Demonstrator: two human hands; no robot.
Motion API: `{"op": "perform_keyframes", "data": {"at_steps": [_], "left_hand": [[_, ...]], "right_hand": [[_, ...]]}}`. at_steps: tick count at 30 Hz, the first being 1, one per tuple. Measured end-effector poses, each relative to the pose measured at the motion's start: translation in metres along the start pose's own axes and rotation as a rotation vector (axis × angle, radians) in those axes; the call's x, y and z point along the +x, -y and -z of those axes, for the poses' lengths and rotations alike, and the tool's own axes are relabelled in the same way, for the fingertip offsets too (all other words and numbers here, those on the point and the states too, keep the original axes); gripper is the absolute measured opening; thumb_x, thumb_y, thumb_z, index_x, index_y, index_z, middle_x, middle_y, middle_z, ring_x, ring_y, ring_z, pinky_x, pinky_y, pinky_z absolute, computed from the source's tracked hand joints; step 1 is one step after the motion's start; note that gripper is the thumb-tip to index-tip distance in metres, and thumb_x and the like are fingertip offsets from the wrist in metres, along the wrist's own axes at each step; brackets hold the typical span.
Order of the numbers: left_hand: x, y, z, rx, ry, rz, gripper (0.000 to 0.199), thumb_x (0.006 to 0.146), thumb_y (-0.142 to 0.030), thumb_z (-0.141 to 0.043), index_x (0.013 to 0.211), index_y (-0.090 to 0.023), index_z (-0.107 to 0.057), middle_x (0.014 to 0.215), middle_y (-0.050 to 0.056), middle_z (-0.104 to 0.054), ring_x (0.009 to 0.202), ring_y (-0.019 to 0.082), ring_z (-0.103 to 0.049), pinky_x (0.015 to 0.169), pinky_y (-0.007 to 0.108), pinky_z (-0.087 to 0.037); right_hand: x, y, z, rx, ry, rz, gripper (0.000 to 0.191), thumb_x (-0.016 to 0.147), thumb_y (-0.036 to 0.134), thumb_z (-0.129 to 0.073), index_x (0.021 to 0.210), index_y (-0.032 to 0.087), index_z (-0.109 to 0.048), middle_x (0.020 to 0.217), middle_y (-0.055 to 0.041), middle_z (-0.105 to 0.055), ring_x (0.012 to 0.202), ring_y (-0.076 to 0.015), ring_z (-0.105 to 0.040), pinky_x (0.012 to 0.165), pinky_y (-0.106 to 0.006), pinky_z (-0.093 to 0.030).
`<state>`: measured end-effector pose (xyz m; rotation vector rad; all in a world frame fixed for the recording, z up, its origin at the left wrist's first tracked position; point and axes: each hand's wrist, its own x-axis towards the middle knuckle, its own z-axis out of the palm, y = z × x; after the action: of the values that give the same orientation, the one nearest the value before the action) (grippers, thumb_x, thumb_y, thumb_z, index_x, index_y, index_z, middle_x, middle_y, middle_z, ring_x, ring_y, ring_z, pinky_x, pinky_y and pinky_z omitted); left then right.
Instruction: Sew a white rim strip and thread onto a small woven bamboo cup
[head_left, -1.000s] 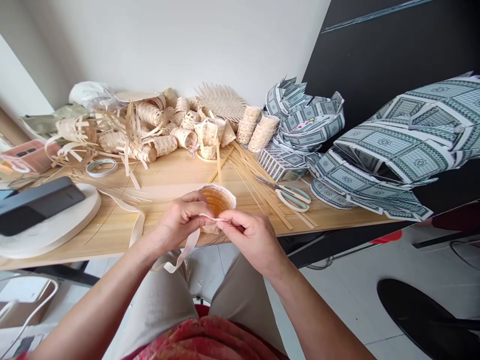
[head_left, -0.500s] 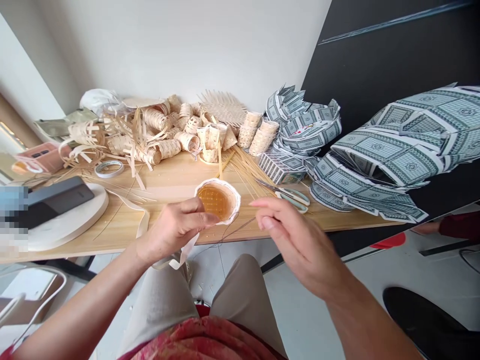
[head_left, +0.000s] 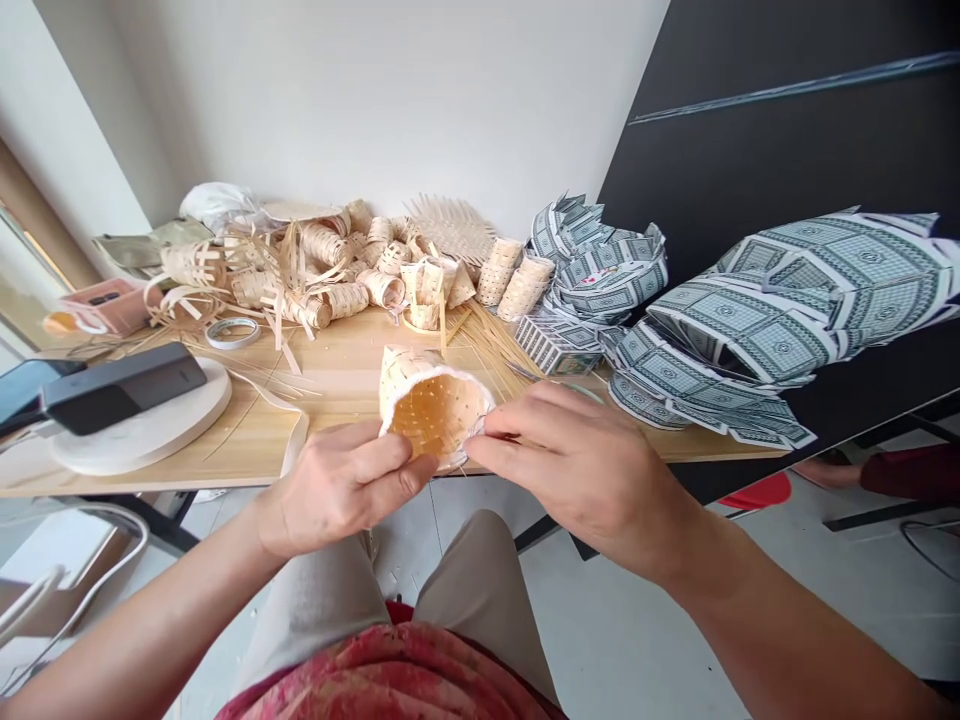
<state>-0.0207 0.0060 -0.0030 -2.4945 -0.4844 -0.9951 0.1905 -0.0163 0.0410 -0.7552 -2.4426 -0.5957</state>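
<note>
Obliquely, the basket [head_left: 441,405] lies base to 11, mouth to 5 o'clock; left hand [head_left: 341,490] pinches its rim [head_left: 447,370] at 7; right hand [head_left: 581,462], at 4, hides its grip.

Bright, soft light falls evenly on the surface [head_left: 334,345] beyond the left grip [head_left: 341,487]. Beyond the right grip [head_left: 592,470], the black panel [head_left: 787,140] looks dark; outward from both grips, the edges are stretched.

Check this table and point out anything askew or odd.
The heap of baskets at the back left looks untidy: several lie on their sides, with loose strips sticking out among them. The held basket is tilted too, but that seems normal while handled.
</note>
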Motion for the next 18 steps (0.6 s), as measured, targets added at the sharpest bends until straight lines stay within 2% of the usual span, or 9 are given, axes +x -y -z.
{"op": "perform_keyframes", "data": {"at_steps": [4, 7, 10, 15, 18], "left_hand": [[-0.002, -0.003, 0.005, 0.032, -0.003, -0.003, 0.016, 0.087, -0.014, -0.045, 0.077, -0.015, -0.057, 0.059, -0.002, -0.052, 0.051, 0.007, -0.045, 0.044, 0.022, -0.031], [-0.003, -0.005, 0.008, -0.001, 0.010, 0.029, 0.016, 0.087, -0.015, -0.045, 0.077, -0.015, -0.056, 0.059, -0.002, -0.052, 0.051, 0.007, -0.045, 0.044, 0.021, -0.031], [-0.005, -0.006, 0.009, -0.043, 0.012, 0.058, 0.013, 0.086, -0.015, -0.046, 0.078, -0.014, -0.056, 0.060, -0.002, -0.053, 0.052, 0.007, -0.044, 0.046, 0.020, -0.032], [-0.006, -0.006, 0.008, -0.027, -0.009, -0.005, 0.011, 0.085, -0.011, -0.046, 0.085, -0.014, -0.056, 0.062, -0.001, -0.055, 0.057, 0.009, -0.049, 0.049, 0.022, -0.032], [-0.006, -0.005, 0.008, -0.024, -0.020, -0.002, 0.012, 0.086, -0.012, -0.046, 0.081, -0.015, -0.057, 0.062, -0.001, -0.055, 0.056, 0.009, -0.050, 0.048, 0.022, -0.032]], "right_hand": [[0.001, 0.002, 0.000, -0.023, 0.020, 0.020, 0.034, 0.088, 0.006, -0.036, 0.068, 0.016, -0.063, 0.067, -0.0029, -0.056, 0.064, -0.0116, -0.043, 0.057, -0.025, -0.036], [0.002, 0.005, 0.003, -0.037, -0.007, 0.005, 0.032, 0.086, 0.005, -0.039, 0.068, 0.014, -0.063, 0.069, -0.0037, -0.057, 0.067, -0.0122, -0.045, 0.058, -0.025, -0.037], [0.003, 0.008, 0.005, -0.059, 0.019, 0.025, 0.034, 0.087, 0.005, -0.038, 0.067, 0.015, -0.063, 0.068, -0.0030, -0.056, 0.065, -0.0118, -0.044, 0.057, -0.025, -0.037], [0.005, 0.011, 0.005, -0.086, 0.049, 0.052, 0.034, 0.087, 0.006, -0.037, 0.065, 0.016, -0.062, 0.065, -0.0026, -0.055, 0.063, -0.0118, -0.043, 0.056, -0.024, -0.036], [0.006, 0.011, 0.004, -0.083, 0.054, 0.061, 0.034, 0.087, 0.007, -0.038, 0.064, 0.016, -0.061, 0.065, -0.0022, -0.055, 0.062, -0.0118, -0.042, 0.055, -0.025, -0.035]]}}
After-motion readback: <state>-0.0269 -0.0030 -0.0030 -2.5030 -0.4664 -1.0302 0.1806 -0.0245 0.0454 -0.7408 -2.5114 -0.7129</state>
